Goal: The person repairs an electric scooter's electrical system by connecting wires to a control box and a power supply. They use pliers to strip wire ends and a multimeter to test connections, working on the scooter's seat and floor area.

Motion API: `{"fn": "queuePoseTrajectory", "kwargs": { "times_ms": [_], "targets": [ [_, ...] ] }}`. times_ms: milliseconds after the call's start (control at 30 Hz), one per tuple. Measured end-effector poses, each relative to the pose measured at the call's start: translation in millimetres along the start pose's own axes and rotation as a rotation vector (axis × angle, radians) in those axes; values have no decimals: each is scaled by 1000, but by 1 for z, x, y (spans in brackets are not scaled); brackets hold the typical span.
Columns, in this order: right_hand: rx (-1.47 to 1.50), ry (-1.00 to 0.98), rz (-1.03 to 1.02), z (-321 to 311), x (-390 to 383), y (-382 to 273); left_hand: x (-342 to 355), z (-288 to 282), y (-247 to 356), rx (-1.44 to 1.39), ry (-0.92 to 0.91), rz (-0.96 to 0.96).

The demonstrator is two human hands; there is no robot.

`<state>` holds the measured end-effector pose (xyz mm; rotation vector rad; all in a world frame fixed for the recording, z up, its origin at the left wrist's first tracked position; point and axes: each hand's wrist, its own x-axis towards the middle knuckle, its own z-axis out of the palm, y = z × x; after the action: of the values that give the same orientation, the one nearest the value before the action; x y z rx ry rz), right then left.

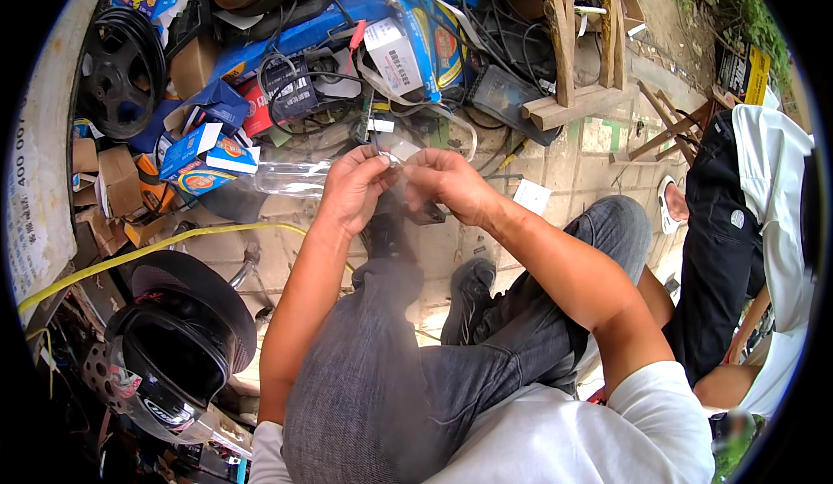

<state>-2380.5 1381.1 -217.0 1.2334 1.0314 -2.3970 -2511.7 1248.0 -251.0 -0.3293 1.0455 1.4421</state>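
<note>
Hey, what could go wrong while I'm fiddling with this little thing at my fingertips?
The small part pinched between your left hand and right hand could slip and drop onto the paving, where it may be hard to spot. Also, the yellow cord running toward your legs might snag a foot if you stand.

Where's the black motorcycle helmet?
In the head view, the black helmet is at the lower left, just left of the person's left forearm, with a yellow cable passing above it in the picture.
</note>
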Motion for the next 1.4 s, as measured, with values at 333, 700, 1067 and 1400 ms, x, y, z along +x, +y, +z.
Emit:
{"fn": "queuePoseTrajectory", "kwargs": {
  "times_ms": [333, 700, 1067, 1400],
  "targets": [
    [-436, 137, -232, -2, 2, 2, -2, -4, -3, -14, -7, -27],
    [-524, 14, -97, 15, -6, -12, 10, 2, 1, -84, -53, -63],
    [-1211, 418, -738, 25, -9, -11, 9, 17, 3, -132, 13, -22],
    [-439, 203, -218, 16, 2, -6, 12, 21, -2, -180, 109, -57]
  ]
}}
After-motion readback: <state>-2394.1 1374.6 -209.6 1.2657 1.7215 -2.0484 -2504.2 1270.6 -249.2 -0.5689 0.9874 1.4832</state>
